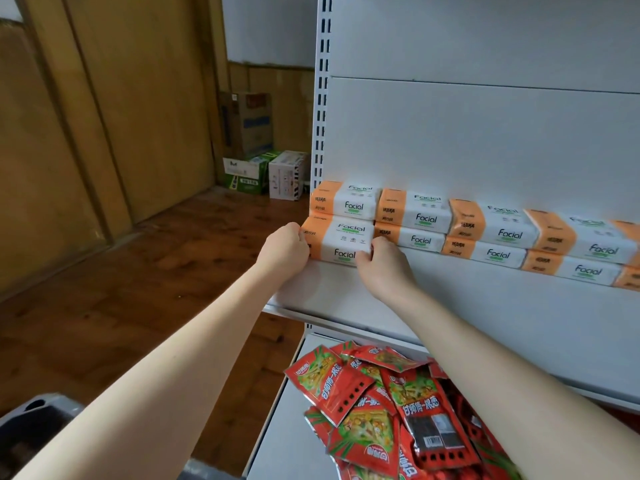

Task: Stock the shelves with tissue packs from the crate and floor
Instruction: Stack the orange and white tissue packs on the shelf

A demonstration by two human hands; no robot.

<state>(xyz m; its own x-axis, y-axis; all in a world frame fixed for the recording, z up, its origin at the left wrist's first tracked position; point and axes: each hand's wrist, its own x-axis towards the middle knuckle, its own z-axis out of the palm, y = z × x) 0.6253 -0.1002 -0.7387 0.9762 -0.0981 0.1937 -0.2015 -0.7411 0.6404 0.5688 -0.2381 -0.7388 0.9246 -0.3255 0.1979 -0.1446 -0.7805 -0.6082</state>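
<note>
An orange-and-white "Facial" tissue pack (pixel 341 241) sits at the left end of the white shelf (pixel 346 296), in front of the back row. My left hand (pixel 285 248) grips its orange left end. My right hand (pixel 382 265) holds its right end, fingers curled at the corner. Behind it, more tissue packs (pixel 485 226) stand in stacks of two along the shelf's back panel, running off to the right. The crate (pixel 31 427) shows only as a grey corner at the bottom left.
A lower shelf (pixel 277 427) holds a heap of red snack packets (pixel 391 403). Cardboard boxes (pixel 263 157) stand on the wooden floor against the far wall. A slotted white upright (pixel 322 98) marks the shelf unit's left edge.
</note>
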